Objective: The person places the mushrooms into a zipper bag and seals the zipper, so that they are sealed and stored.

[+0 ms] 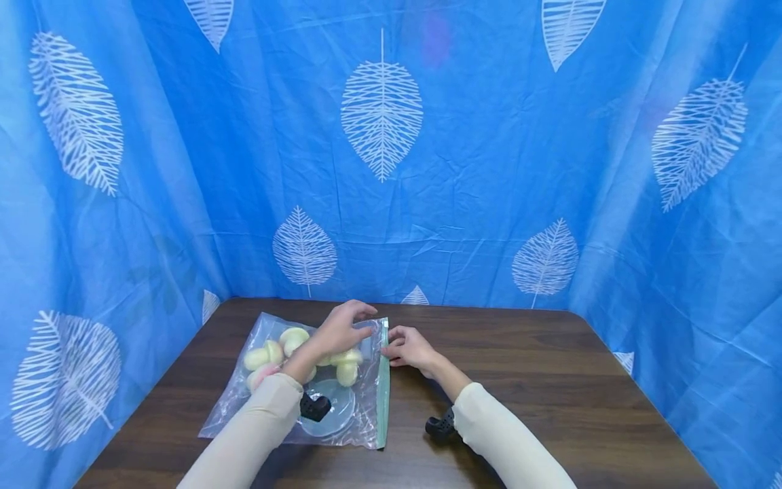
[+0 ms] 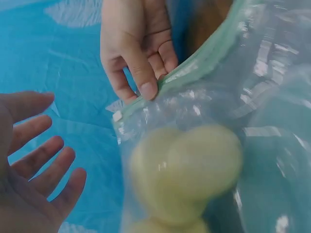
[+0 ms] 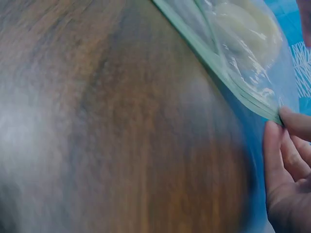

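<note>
A clear zip bag (image 1: 366,424) lies on the table with its green zip strip (image 1: 383,394) facing right. Inside are several pale yellow mushroom-shaped pieces (image 1: 347,367), a pinkish piece (image 1: 261,375) and a round clear dish or lid (image 1: 342,411). My right hand (image 1: 412,348) pinches the green strip near its far end between thumb and fingers, as the right wrist view confirms. A small white slider (image 2: 117,116) sits at that end of the strip. Over the bag's far part, my left hand (image 1: 343,329) hovers with fingers spread and holds nothing.
The dark wooden table (image 1: 519,380) extends to the right of the bag. Blue cloth (image 1: 464,170) with white leaf prints hangs behind and along both sides. Black wrist devices (image 1: 315,407) are worn at both sleeves.
</note>
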A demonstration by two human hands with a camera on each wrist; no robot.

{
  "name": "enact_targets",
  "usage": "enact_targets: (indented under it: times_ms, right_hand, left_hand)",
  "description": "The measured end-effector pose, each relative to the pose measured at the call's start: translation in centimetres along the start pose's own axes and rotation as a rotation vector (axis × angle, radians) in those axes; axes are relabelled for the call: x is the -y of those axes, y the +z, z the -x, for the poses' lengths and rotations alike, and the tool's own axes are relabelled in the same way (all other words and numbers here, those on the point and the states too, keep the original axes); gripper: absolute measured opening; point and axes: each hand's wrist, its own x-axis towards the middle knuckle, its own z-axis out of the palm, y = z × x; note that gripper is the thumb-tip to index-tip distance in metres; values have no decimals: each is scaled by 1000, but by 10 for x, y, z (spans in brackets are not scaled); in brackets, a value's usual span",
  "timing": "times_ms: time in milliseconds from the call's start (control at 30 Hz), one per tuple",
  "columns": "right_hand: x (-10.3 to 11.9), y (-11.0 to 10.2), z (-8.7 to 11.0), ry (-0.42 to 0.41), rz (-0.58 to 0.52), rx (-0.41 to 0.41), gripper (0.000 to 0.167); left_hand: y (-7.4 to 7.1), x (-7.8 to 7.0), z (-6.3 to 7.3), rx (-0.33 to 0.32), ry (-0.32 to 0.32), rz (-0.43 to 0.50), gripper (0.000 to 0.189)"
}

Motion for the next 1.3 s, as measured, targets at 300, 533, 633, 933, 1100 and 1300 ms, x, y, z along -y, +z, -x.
enact_targets:
  times_ms: [300, 533, 633, 933, 1100, 1300]
  right_hand:
    - [1, 4, 1, -42, 11, 5, 20]
    - [2, 4, 3, -63, -13, 15, 18]
    - [3, 3, 4, -67, -10, 25, 18]
    - [11, 3, 9, -97, 24, 61, 18]
    - [12, 3, 10, -93, 23, 68, 17]
    - [12, 2, 8, -73, 12, 75, 17]
  left_hand:
    - [36, 20, -33, -34, -139, 9, 47]
    - [41, 32, -35, -54, -224, 54, 53]
    - [42, 37, -34, -35, -233, 61, 53]
    - [42, 52, -24, 6, -231, 84, 41]
    - [41, 52, -21, -24, -233, 111, 25]
    - [40, 50, -19, -66, -228, 161, 5]
